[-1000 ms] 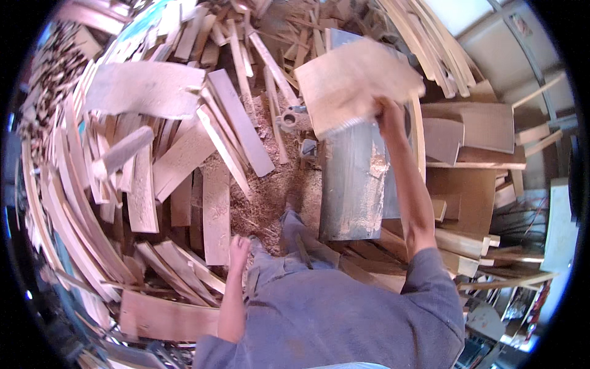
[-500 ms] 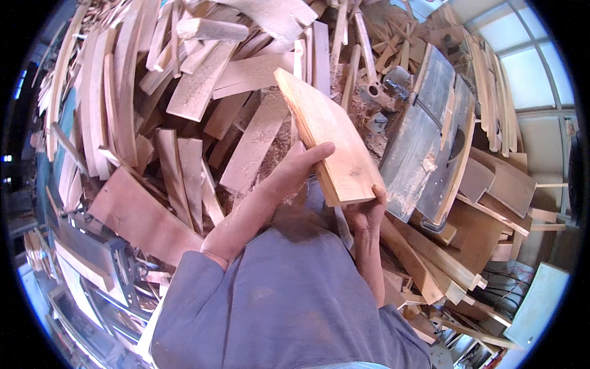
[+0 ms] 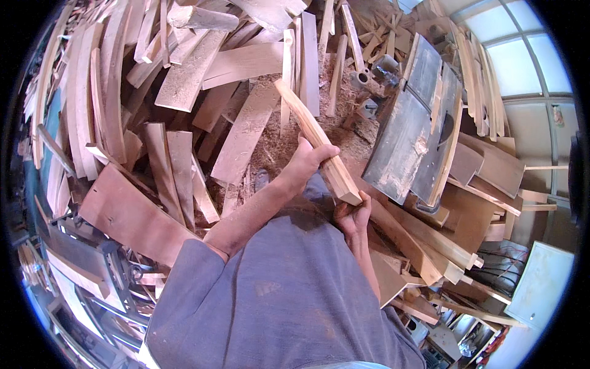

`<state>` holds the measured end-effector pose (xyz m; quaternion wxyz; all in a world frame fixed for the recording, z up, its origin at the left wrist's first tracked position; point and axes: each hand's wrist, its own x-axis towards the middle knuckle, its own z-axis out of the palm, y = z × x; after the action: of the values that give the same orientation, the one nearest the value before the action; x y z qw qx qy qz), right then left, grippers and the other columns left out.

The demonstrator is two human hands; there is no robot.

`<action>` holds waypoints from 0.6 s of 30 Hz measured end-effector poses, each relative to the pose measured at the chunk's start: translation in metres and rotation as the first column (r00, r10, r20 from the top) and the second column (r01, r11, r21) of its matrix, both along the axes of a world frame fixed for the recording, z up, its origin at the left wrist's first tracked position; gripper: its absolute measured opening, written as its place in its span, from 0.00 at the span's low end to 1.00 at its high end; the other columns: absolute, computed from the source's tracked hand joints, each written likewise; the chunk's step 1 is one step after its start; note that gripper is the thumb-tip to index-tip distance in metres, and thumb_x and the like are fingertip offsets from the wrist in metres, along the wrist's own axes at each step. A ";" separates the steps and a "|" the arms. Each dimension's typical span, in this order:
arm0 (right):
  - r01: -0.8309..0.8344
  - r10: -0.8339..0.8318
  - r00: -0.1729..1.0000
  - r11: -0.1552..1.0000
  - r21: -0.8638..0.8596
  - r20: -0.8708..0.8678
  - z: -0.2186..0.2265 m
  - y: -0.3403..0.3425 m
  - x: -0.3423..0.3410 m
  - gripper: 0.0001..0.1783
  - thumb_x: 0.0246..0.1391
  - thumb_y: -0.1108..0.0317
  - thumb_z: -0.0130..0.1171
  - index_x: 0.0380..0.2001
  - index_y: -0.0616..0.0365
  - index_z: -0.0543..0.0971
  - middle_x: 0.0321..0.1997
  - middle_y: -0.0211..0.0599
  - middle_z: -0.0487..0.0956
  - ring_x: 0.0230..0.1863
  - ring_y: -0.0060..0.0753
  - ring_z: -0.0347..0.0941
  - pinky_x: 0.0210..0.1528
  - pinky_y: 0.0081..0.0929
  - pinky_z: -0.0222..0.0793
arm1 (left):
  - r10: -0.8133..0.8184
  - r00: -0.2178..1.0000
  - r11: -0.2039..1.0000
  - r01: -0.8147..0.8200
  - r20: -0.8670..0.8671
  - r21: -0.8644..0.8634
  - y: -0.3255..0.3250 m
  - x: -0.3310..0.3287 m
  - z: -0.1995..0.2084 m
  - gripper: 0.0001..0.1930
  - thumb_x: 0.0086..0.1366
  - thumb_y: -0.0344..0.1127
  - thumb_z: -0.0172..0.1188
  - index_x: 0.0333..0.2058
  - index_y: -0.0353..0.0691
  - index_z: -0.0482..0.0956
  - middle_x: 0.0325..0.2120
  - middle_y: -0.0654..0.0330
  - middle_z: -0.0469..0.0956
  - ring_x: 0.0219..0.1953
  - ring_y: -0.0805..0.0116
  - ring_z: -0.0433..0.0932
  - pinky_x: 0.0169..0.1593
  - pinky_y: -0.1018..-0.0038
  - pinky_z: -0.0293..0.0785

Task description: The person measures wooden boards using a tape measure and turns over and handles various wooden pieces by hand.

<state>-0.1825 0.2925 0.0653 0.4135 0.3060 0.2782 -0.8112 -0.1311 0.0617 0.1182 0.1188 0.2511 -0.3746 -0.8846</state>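
Note:
A light wooden board (image 3: 316,138) is held up in front of my body, turned so that its narrow edge faces up. My left hand (image 3: 309,161) grips it around the middle, with the thumb lying across the edge. At the near end my right hand (image 3: 353,215) is closed on the board's lower corner. The board slants from the far left down to the near right, and its broad face is mostly out of sight. Sawdust (image 3: 335,130) covers the floor beyond it.
Planks (image 3: 247,132) and offcuts lie heaped ahead and to the left. A grey machine table (image 3: 402,147) with sawdust on it stands at the right. A wide reddish board (image 3: 132,212) lies by my left elbow. Long timbers (image 3: 418,240) are stacked near my right arm.
The board has been rotated from showing its broad face to showing its narrow edge. Both hands keep hold of it, and the right hand has shifted slightly left. The view has shifted a little.

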 end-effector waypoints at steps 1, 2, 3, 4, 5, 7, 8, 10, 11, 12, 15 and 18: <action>-0.004 0.004 1.000 1.000 0.005 -0.009 0.002 -0.001 0.000 0.33 0.55 0.54 0.54 0.59 0.65 0.69 0.53 0.50 0.78 0.44 0.40 0.81 0.35 0.24 0.84 | -0.007 1.000 1.000 0.007 -0.002 -0.001 0.000 -0.002 0.001 0.34 0.59 0.35 0.63 0.59 0.28 0.58 0.49 0.51 0.70 0.52 0.64 0.73 0.57 0.69 0.72; 0.001 -0.001 1.000 1.000 0.004 -0.009 0.005 -0.001 -0.001 0.33 0.55 0.54 0.54 0.59 0.65 0.69 0.53 0.50 0.78 0.44 0.40 0.81 0.35 0.24 0.84 | -0.015 1.000 1.000 0.015 -0.020 0.005 0.001 -0.002 0.002 0.35 0.59 0.35 0.63 0.60 0.28 0.57 0.50 0.50 0.70 0.53 0.63 0.72 0.58 0.69 0.72; -0.017 0.016 0.999 1.000 -0.017 -0.034 0.010 -0.001 -0.002 0.33 0.54 0.56 0.57 0.60 0.65 0.69 0.54 0.49 0.78 0.46 0.40 0.81 0.38 0.25 0.85 | -0.022 0.999 1.000 0.023 -0.037 0.012 0.001 -0.002 0.003 0.36 0.59 0.34 0.63 0.61 0.27 0.56 0.51 0.50 0.69 0.54 0.63 0.72 0.59 0.69 0.71; -0.028 0.026 0.998 0.999 -0.038 -0.059 0.014 -0.002 -0.001 0.33 0.53 0.59 0.59 0.60 0.65 0.68 0.56 0.48 0.78 0.47 0.41 0.81 0.40 0.26 0.86 | -0.034 0.999 0.999 0.034 -0.037 0.009 -0.001 -0.002 0.008 0.36 0.59 0.34 0.63 0.61 0.27 0.56 0.51 0.50 0.69 0.54 0.63 0.72 0.59 0.69 0.71; -0.017 0.014 0.998 0.999 -0.040 -0.058 0.018 -0.002 -0.002 0.33 0.53 0.59 0.59 0.60 0.65 0.68 0.56 0.48 0.78 0.47 0.41 0.81 0.40 0.26 0.86 | -0.037 0.997 0.999 0.040 -0.064 0.033 -0.003 -0.001 0.013 0.38 0.58 0.35 0.64 0.62 0.27 0.55 0.52 0.49 0.69 0.55 0.62 0.72 0.59 0.69 0.70; 0.022 -0.021 0.999 0.999 0.027 -0.046 0.023 -0.002 -0.004 0.35 0.54 0.58 0.59 0.62 0.60 0.67 0.58 0.44 0.77 0.48 0.39 0.80 0.41 0.28 0.85 | -0.060 0.994 0.996 0.065 -0.091 0.056 -0.008 0.002 0.028 0.41 0.56 0.36 0.64 0.64 0.27 0.53 0.53 0.49 0.69 0.56 0.60 0.71 0.60 0.68 0.70; 0.049 -0.048 0.998 0.998 0.030 -0.048 0.025 -0.001 -0.004 0.35 0.54 0.58 0.59 0.62 0.60 0.67 0.58 0.44 0.77 0.48 0.39 0.80 0.41 0.28 0.85 | -0.059 0.993 0.990 0.071 -0.101 0.118 -0.011 0.004 0.037 0.43 0.54 0.36 0.65 0.64 0.27 0.53 0.54 0.48 0.69 0.56 0.59 0.72 0.61 0.68 0.70; -0.067 0.086 0.979 0.992 0.106 -0.185 0.030 0.000 -0.007 0.33 0.53 0.60 0.61 0.61 0.58 0.68 0.57 0.42 0.77 0.50 0.39 0.79 0.46 0.33 0.83 | -0.092 0.996 0.982 0.093 -0.010 0.164 -0.023 0.014 0.050 0.45 0.49 0.36 0.64 0.65 0.28 0.55 0.54 0.45 0.70 0.56 0.55 0.72 0.63 0.66 0.69; -0.067 0.123 0.973 0.960 0.273 -0.194 0.037 -0.007 -0.009 0.32 0.52 0.61 0.62 0.60 0.57 0.70 0.55 0.40 0.78 0.52 0.38 0.78 0.47 0.37 0.81 | -0.139 0.990 0.937 0.137 -0.015 0.322 -0.028 0.024 0.002 0.44 0.46 0.34 0.63 0.64 0.30 0.57 0.53 0.44 0.72 0.56 0.52 0.74 0.64 0.64 0.70; -0.093 0.171 0.951 0.953 0.289 -0.259 0.050 -0.016 -0.010 0.30 0.50 0.63 0.64 0.58 0.57 0.71 0.52 0.37 0.78 0.51 0.37 0.77 0.47 0.36 0.78 | -0.105 0.991 0.939 0.073 0.077 0.337 -0.035 0.031 0.006 0.44 0.44 0.29 0.62 0.63 0.29 0.58 0.54 0.45 0.72 0.54 0.54 0.75 0.60 0.62 0.74; -0.173 0.259 0.914 0.946 0.275 -0.313 0.051 -0.017 -0.022 0.37 0.46 0.63 0.68 0.60 0.61 0.68 0.54 0.40 0.75 0.54 0.38 0.74 0.54 0.36 0.75 | -0.036 0.999 0.951 0.039 -0.016 0.306 -0.040 0.049 -0.027 0.44 0.44 0.28 0.61 0.64 0.33 0.61 0.57 0.50 0.72 0.59 0.52 0.73 0.61 0.58 0.73; -0.243 0.353 0.861 0.918 0.314 -0.367 0.053 -0.016 -0.034 0.36 0.45 0.68 0.69 0.59 0.63 0.68 0.50 0.41 0.77 0.50 0.38 0.76 0.51 0.33 0.75 | 0.016 0.999 0.915 0.000 -0.035 0.403 -0.056 0.044 -0.032 0.39 0.49 0.31 0.63 0.64 0.37 0.65 0.57 0.52 0.73 0.61 0.53 0.71 0.62 0.57 0.71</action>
<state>-0.2166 0.2764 0.1181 0.4228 0.1299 0.5066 -0.7400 -0.0866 0.0052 0.0860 0.0752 0.2550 -0.1814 -0.9468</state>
